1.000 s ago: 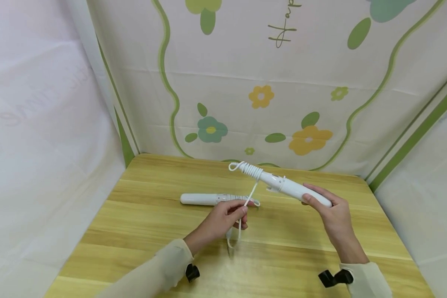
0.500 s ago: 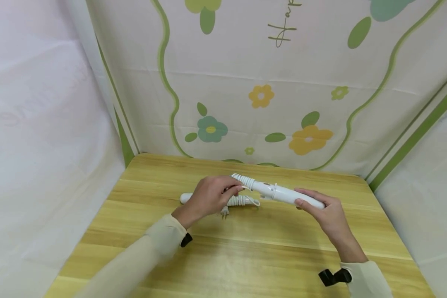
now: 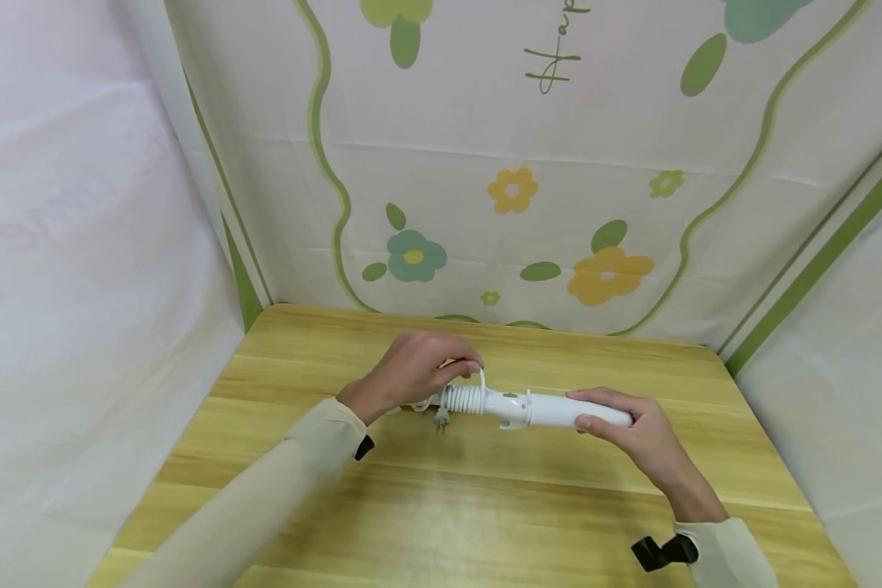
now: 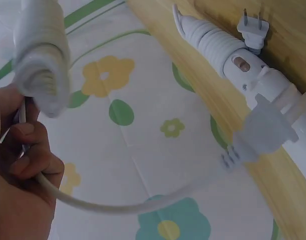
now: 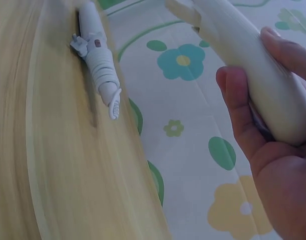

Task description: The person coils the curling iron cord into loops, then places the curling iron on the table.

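My right hand (image 3: 628, 425) grips the smooth end of a white curling iron (image 3: 573, 410), which it holds level over the table. Coils of white cord (image 3: 465, 400) wrap the iron's other end. Thumb and fingers of my left hand (image 3: 420, 366) pinch the loose cord (image 4: 107, 207) beside the last coil, and its plug (image 4: 268, 125) dangles free in the left wrist view. A second white curling iron (image 5: 100, 62) lies on the table with its cord wound and its plug (image 5: 78, 45) tucked at the side; in the head view the left hand and held iron mostly cover it.
Beneath both hands is a wood-grain table (image 3: 441, 523). A white cloth with printed flowers (image 3: 610, 276) hangs behind its far edge, and plain white cloth (image 3: 95, 269) hangs on the left. Black wrist straps (image 3: 661, 553) are on the sleeves.
The held iron has come down and levelled out, now overlapping the second one. My left hand has carried the cord up and over to the far side of the coils.
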Demonstrator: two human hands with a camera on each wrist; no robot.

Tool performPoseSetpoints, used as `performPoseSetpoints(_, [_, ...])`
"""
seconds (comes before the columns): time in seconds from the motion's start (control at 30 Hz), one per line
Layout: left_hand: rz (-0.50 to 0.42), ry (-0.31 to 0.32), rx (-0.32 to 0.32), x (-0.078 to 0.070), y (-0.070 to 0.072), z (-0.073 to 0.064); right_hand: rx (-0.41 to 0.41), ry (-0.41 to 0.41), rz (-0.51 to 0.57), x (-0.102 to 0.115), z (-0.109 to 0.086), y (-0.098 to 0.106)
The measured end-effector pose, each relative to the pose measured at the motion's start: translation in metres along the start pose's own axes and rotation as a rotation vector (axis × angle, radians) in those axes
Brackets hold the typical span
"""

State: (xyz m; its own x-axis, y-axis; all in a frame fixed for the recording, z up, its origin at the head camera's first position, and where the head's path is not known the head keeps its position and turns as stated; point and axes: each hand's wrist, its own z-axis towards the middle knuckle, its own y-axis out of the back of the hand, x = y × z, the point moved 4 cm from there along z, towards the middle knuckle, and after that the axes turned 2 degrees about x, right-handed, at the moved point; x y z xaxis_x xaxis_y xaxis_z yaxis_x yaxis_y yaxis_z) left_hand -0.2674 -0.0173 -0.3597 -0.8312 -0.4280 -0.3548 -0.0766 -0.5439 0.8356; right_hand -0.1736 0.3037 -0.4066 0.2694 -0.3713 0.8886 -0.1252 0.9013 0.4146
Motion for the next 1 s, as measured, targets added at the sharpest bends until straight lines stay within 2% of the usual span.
performPoseSetpoints(0.13, [-0.155,0.018,0.124,0.006,-0.005,0.002,0.037,0.038,0.051,0.001,-0.003,0.001])
performPoseSetpoints(0.27, [-0.464,0.081,0.251,0.014,-0.011,0.002,0.054,0.064,0.128,0.003,-0.006,0.001])
performPoseSetpoints(0.33, [-0.619,0.129,0.279,0.016,-0.014,0.001,0.052,0.08,0.18,0.006,-0.006,0.001])
performPoseSetpoints(0.43, [-0.774,0.2,0.246,0.02,-0.02,-0.001,0.033,0.11,0.257,0.011,-0.004,0.001])
performPoseSetpoints(0.53, [-0.926,0.257,0.16,0.021,-0.03,-0.003,0.005,0.133,0.303,0.016,-0.001,0.0])
performPoseSetpoints(0.6, [-1.025,0.323,0.11,0.021,-0.038,-0.007,-0.021,0.132,0.319,0.017,0.0,-0.001])
performPoseSetpoints(0.67, [-1.095,0.385,0.093,0.019,-0.047,-0.012,-0.047,0.118,0.325,0.017,0.001,-0.002])
performPoseSetpoints(0.77, [-1.127,0.477,0.121,0.016,-0.061,-0.019,-0.084,0.09,0.323,0.016,0.002,-0.003])
performPoseSetpoints(0.83, [-1.124,0.502,0.142,0.013,-0.067,-0.023,-0.102,0.078,0.322,0.016,0.002,-0.004])
performPoseSetpoints(0.9, [-1.131,0.519,0.134,0.01,-0.071,-0.025,-0.121,0.069,0.318,0.016,0.003,-0.005])
performPoseSetpoints(1.0, [-1.142,0.523,0.087,0.007,-0.073,-0.027,-0.158,0.043,0.292,0.016,0.006,-0.005])
